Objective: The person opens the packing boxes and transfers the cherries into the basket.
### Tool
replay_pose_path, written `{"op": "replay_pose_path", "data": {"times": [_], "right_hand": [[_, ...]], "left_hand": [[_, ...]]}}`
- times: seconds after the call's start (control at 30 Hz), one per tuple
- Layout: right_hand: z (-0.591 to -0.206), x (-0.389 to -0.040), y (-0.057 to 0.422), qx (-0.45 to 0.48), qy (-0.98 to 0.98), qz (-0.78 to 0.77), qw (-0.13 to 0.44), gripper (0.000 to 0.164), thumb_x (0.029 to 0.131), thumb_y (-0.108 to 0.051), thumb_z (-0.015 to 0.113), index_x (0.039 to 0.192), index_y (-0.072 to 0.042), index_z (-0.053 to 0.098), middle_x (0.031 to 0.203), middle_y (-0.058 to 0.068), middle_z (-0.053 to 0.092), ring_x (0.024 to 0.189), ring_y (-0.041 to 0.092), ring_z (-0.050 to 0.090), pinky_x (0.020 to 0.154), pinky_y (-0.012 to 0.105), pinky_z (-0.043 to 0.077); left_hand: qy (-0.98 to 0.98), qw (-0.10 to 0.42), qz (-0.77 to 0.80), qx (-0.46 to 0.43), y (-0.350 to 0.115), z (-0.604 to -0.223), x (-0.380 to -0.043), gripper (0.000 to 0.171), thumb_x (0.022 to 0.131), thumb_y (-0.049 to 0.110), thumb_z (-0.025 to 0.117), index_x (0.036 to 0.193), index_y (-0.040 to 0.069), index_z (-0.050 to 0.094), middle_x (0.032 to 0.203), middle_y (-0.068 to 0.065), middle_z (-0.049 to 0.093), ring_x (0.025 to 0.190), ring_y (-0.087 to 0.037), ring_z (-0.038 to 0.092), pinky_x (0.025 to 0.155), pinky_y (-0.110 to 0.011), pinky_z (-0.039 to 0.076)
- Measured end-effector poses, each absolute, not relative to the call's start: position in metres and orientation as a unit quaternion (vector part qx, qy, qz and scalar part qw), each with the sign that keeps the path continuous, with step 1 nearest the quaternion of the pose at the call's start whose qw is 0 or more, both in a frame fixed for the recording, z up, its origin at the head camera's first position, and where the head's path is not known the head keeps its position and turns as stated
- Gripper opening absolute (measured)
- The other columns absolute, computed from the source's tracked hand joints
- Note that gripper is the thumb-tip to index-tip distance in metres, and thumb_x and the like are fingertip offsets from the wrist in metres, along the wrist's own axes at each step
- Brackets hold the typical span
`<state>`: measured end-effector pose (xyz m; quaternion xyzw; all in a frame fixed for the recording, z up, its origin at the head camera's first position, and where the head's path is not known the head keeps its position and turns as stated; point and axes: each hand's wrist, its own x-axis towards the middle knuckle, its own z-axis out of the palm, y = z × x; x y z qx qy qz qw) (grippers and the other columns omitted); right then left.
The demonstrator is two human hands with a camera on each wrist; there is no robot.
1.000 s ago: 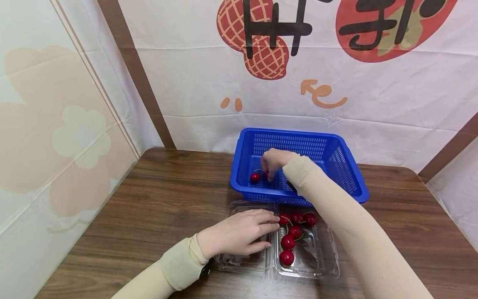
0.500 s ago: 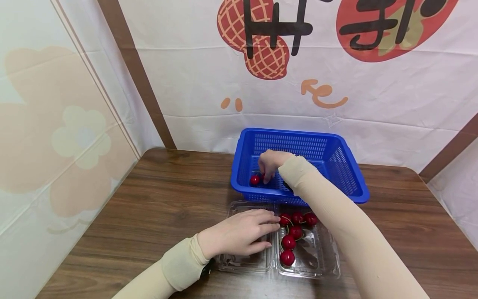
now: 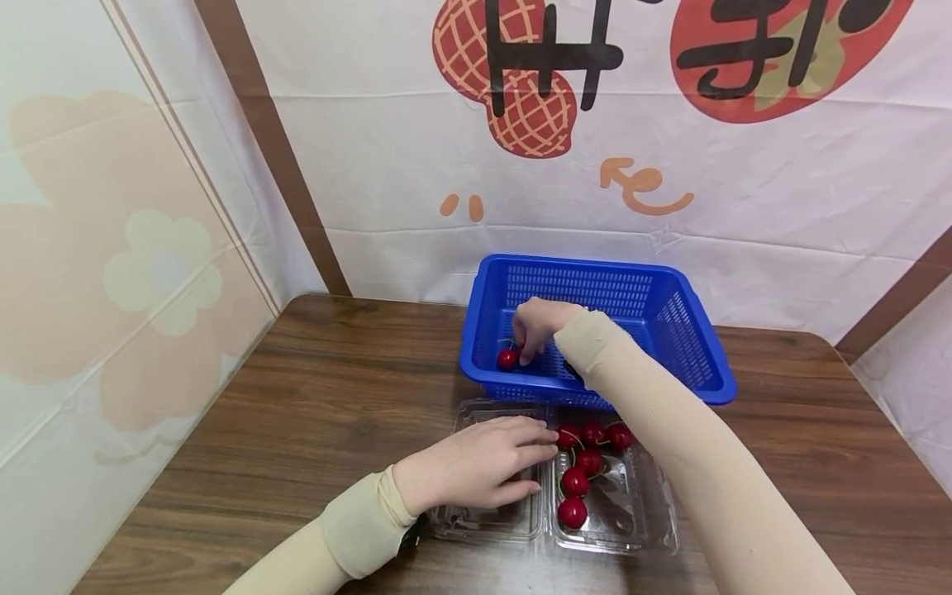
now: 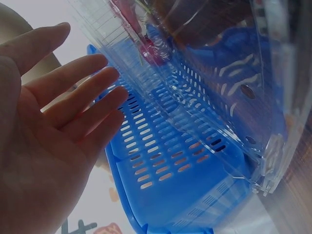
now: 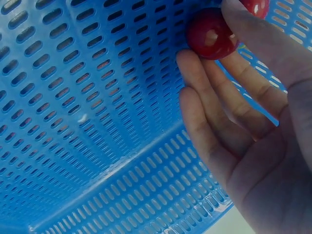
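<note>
My right hand (image 3: 539,325) reaches into the left part of a blue plastic basket (image 3: 673,347). In the right wrist view its thumb and fingers pinch a dark red cherry (image 5: 210,35), and another cherry (image 5: 257,6) shows just behind the thumb. From the head, that other cherry (image 3: 508,359) with its green stem lies on the basket floor beside the fingertips. My left hand (image 3: 483,463) spreads its fingers over the left half of a clear plastic clamshell box (image 3: 543,529), holding nothing. Several cherries (image 3: 574,482) sit in the box's right half, close to the left fingertips.
The basket stands behind the box on a brown wood-grain table (image 3: 320,397). A printed white cloth (image 3: 387,165) hangs right behind the table's back edge, and another flowered cloth (image 3: 134,248) borders the left side. The right forearm passes over the basket's front rim.
My right hand has moved slightly left and lower in the basket, bringing the fingers right up to the cherry lying on the left. The left hand and the box have stayed put.
</note>
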<state>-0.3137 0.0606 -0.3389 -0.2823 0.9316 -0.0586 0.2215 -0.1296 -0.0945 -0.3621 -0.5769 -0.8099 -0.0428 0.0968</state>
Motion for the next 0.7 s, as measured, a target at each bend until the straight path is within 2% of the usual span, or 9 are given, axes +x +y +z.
{"op": "replay_pose_path", "data": {"times": [0.5,0.7], "right_hand": [[-0.338,-0.314,0.063,-0.281,0.933,-0.05,0.219,0.029,0.067,-0.027,0.08,0.088,-0.012,0.068,0.082,0.0,0.067,0.068,0.014,0.062,0.064,0.03,0.055],[-0.328,-0.313,0.066,-0.278,0.934,-0.043,0.222,0.025,0.069,-0.026,0.079,0.086,-0.011,0.067,0.083,0.002,0.067,0.072,0.018,0.065,0.065,0.031,0.055]], "left_hand": [[-0.81,0.095,-0.044,-0.577,-0.094,-0.363,-0.129,0.044,0.09,0.037,0.052,0.124,0.009,0.059,0.128,-0.006,0.057,0.122,-0.018,0.045,0.108,-0.03,0.036],[-0.811,0.092,-0.047,-0.576,-0.094,-0.362,-0.13,0.044,0.09,0.037,0.052,0.124,0.009,0.059,0.128,-0.006,0.057,0.122,-0.018,0.045,0.108,-0.031,0.036]]}}
